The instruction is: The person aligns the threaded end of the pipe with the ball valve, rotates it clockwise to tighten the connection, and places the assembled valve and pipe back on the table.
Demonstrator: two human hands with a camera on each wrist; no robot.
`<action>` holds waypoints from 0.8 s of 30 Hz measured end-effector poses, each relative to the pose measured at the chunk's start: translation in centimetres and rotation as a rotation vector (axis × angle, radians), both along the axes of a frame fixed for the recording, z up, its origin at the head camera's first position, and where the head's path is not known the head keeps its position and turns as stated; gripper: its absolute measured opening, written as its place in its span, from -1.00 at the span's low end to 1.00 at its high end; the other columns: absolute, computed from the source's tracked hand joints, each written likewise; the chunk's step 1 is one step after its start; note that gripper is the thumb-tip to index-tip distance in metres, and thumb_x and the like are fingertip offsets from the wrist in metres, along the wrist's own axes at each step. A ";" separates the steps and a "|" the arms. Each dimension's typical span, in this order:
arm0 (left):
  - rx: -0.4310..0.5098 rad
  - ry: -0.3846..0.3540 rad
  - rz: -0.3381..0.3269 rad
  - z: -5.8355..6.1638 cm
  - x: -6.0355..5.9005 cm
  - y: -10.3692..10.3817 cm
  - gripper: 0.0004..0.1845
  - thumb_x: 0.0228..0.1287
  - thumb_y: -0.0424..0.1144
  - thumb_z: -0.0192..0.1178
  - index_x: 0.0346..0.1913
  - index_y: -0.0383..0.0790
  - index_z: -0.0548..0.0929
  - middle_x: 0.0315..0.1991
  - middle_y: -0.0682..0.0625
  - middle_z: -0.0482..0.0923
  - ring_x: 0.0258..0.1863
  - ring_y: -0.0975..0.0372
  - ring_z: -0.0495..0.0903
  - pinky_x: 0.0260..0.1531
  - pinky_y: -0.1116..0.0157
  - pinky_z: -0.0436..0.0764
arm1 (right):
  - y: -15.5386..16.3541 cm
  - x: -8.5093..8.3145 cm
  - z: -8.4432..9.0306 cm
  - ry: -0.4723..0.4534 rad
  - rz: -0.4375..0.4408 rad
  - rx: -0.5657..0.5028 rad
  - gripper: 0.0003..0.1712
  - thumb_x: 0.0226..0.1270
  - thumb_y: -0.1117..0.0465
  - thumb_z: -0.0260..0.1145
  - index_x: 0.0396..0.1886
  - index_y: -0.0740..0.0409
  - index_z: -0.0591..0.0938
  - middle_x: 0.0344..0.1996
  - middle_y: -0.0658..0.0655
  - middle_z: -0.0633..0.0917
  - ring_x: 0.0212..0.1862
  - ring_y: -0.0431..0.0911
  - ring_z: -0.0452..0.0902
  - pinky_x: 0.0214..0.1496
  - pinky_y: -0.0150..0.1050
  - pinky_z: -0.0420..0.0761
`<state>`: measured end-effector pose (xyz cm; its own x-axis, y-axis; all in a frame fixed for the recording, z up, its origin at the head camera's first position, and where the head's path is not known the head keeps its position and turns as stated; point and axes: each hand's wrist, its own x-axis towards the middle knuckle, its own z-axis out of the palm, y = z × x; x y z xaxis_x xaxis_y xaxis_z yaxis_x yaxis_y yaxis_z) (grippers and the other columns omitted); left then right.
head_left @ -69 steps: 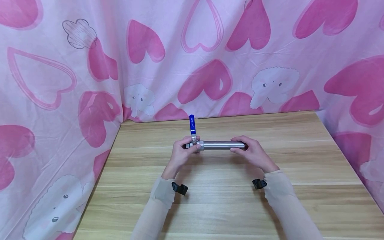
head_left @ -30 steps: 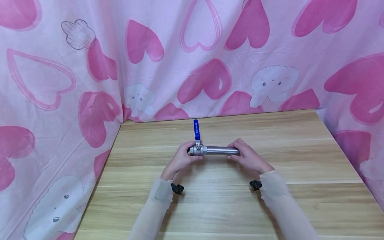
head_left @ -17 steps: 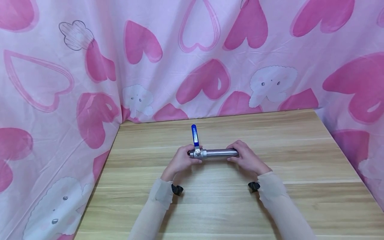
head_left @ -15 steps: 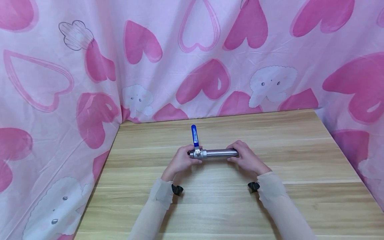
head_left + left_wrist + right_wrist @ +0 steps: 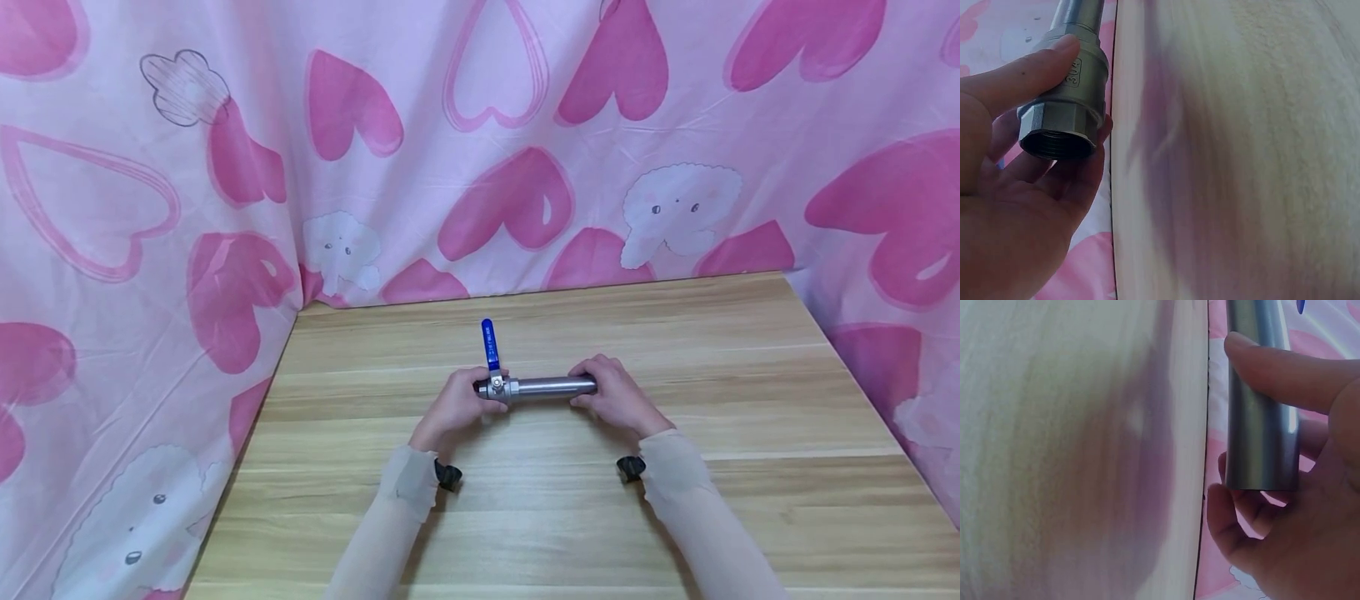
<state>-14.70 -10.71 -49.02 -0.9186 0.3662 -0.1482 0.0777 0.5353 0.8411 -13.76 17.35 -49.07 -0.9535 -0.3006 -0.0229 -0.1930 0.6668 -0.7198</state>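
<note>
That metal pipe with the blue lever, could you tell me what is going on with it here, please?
A person holds a steel pipe level above a wooden table. The left hand grips the valve body screwed onto one end, its threaded mouth open toward the wrist camera. The right hand grips the pipe's plain end. The valve's blue lever sticks up and away from the person. A pink heart-print cloth hangs behind.

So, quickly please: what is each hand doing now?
Left hand: grips the steel ball valve with blue lever.
Right hand: grips the plain end of the grey metal pipe.
</note>
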 end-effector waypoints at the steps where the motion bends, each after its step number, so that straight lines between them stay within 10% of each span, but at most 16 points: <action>1: -0.006 -0.002 -0.002 -0.1 0.0 0.0 -0.42 -0.05 -0.36 0.48 0.14 -0.11 0.61 0.04 -0.03 0.66 -0.03 0.17 0.60 0.10 0.17 0.58 | 0.0 0.0 0.0 -0.003 -0.005 0.003 -0.66 0.07 0.30 0.48 -0.12 0.10 0.65 -0.16 0.11 0.60 -0.03 0.03 0.39 0.04 -0.10 0.41; 24: 0.000 -0.089 0.030 -1.6 -0.5 1.0 -0.47 -0.08 -0.38 0.49 0.06 -0.12 0.66 -0.06 0.02 0.68 -0.14 0.21 0.56 -0.04 0.27 0.57 | -0.4 -0.1 -0.7 -0.071 -0.089 0.150 -0.62 -0.03 0.26 0.53 -0.15 0.17 0.67 -0.11 0.18 0.66 -0.05 0.08 0.40 0.04 -0.01 0.45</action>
